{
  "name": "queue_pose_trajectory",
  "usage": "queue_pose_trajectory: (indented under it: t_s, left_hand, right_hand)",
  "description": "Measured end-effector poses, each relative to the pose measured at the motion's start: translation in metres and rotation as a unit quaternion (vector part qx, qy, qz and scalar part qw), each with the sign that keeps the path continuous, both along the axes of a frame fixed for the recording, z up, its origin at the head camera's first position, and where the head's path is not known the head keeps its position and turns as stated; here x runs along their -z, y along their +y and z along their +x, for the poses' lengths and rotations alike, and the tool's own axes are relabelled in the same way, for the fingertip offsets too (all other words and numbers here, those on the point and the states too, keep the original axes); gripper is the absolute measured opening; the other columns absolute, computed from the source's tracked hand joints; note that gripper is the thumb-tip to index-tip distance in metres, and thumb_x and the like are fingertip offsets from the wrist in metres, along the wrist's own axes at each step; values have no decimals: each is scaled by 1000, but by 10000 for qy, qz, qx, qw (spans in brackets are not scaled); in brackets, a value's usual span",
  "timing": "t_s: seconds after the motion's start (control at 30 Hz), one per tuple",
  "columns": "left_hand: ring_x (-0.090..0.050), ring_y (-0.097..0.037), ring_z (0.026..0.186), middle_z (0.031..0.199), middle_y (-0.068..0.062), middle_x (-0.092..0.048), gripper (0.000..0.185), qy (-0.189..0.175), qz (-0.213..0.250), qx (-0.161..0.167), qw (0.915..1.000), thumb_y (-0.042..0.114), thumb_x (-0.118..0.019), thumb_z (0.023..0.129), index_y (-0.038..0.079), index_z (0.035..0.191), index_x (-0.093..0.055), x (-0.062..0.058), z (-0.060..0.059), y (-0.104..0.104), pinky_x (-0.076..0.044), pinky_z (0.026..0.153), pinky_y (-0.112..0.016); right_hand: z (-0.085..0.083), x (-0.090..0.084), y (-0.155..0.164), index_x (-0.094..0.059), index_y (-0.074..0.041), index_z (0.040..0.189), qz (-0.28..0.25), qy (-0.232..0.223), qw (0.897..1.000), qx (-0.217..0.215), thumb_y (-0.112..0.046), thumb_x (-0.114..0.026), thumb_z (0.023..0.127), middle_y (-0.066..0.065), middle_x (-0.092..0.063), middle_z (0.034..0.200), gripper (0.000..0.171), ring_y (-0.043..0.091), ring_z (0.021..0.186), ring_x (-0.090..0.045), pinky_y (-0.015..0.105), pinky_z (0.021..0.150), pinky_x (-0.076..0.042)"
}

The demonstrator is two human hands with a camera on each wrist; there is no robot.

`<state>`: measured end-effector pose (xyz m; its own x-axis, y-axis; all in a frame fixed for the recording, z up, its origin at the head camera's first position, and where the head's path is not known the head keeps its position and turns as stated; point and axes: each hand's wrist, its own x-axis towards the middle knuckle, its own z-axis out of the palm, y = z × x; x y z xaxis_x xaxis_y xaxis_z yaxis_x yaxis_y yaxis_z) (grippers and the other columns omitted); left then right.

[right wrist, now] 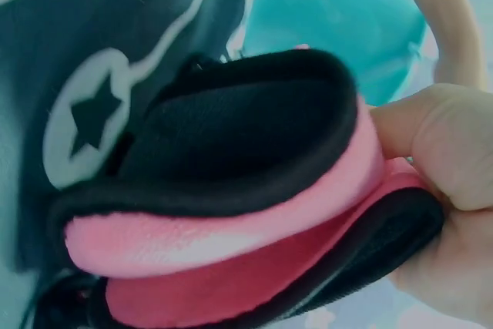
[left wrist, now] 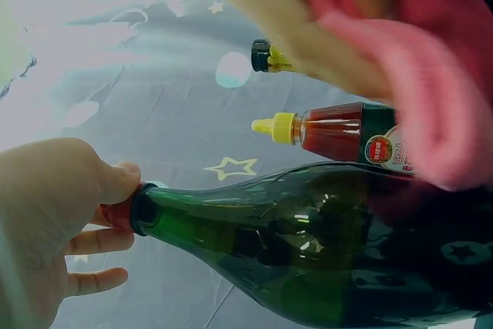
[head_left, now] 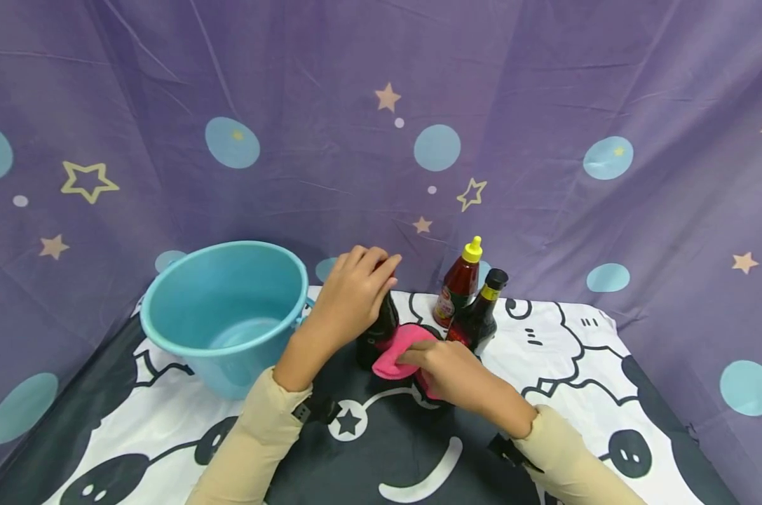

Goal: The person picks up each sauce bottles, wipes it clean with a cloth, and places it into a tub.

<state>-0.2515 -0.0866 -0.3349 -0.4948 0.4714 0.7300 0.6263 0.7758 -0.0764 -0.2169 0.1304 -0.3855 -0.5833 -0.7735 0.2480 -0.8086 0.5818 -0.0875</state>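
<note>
Evidently for steadiness, the left hand point(head_left: 354, 291) grips the bottle point(left wrist: 323, 252) by its neck, upright on the surface point(head_left: 582, 365), while the right hand point(head_left: 446, 372) pinches a folded cloth point(head_left: 398, 351) against its side, beside the bucket point(head_left: 226, 312).

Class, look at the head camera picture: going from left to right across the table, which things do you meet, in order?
Blue bucket → left hand gripping the top of a dark green bottle → pink cloth held by the right hand → red sauce bottle with a yellow cap → dark sauce bottle with a black cap.
</note>
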Motion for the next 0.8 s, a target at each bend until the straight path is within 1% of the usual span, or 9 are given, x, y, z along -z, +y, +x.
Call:
queue_pose_trajectory:
  t_s: [0.13,0.23,0.33,0.4,0.5,0.57,0.63,0.7,0.8]
  left_hand:
    - [-58,-28,95,111,-11,-67,32,48,-6,1,10000,19,-64,101,4,128,-70,0,0,-1,-53,85,-44]
    - [-58,-27,93,110,-11,-67,31,40,8,10,10000,19,-64,101,4,128,-70,0,0,0,-53,85,-43]
    - [-57,-28,93,108,-11,-67,31,33,27,23,10000,19,-64,101,4,127,-70,-1,0,0,-53,84,-43]
    - [-57,-28,93,108,-11,-67,31,28,18,15,10000,19,-65,100,4,127,-70,-2,0,0,-53,84,-43]
    - [-57,-28,94,107,-11,-66,32,-20,-11,2,10000,19,-65,100,4,129,-69,-2,1,0,-53,85,-43]
    - [-57,-28,94,107,-11,-66,33,-72,-26,-5,10000,18,-65,100,4,129,-69,-2,1,0,-53,86,-43]
    - [-57,-28,95,107,-11,-66,33,-146,-20,4,9999,17,-63,101,4,130,-68,-2,1,-1,-52,87,-43]
    - [-56,-28,96,108,-11,-65,31,-225,5,31,9997,16,-62,101,3,129,-69,-2,1,-1,-52,88,-44]
    - [-56,-28,98,109,-10,-64,27,-321,9,71,9995,13,-59,102,2,124,-70,-1,1,-1,-52,88,-44]
  right_hand:
    - [-3,-10,9,-76,-11,108,-642,412,9968,257,12,-71,77,1,-74,94,38,10,70,-63,22,60,-52]
    - [-3,-18,15,-75,-9,108,-1279,687,9873,651,11,-72,76,3,-72,93,38,11,68,-57,23,59,-48]
    - [-3,-26,20,-74,-7,112,-1933,901,9712,1064,9,-72,77,8,-74,99,38,15,70,-57,27,59,-49]
    - [-4,-32,21,-73,-4,114,-2339,1106,9570,1311,8,-73,78,11,-75,101,39,18,72,-60,31,61,-53]
    - [-8,-40,21,-73,-2,116,-2918,1454,9324,1561,7,-71,80,14,-74,99,37,21,73,-59,33,61,-51]
    - [-12,-45,19,-73,-1,117,-3260,1710,9170,1538,7,-70,81,15,-74,100,36,23,75,-61,34,63,-53]
    - [-17,-48,15,-72,-1,118,-3464,1915,9083,1352,7,-68,84,16,-73,103,36,24,81,-63,35,68,-55]
    - [-22,-48,10,-70,0,120,-3502,2030,9084,1046,7,-66,85,16,-73,108,36,26,89,-66,37,77,-57]
    - [-29,-45,0,-68,0,124,-3315,1989,9208,515,10,-62,86,16,-72,117,39,28,104,-69,39,89,-57]
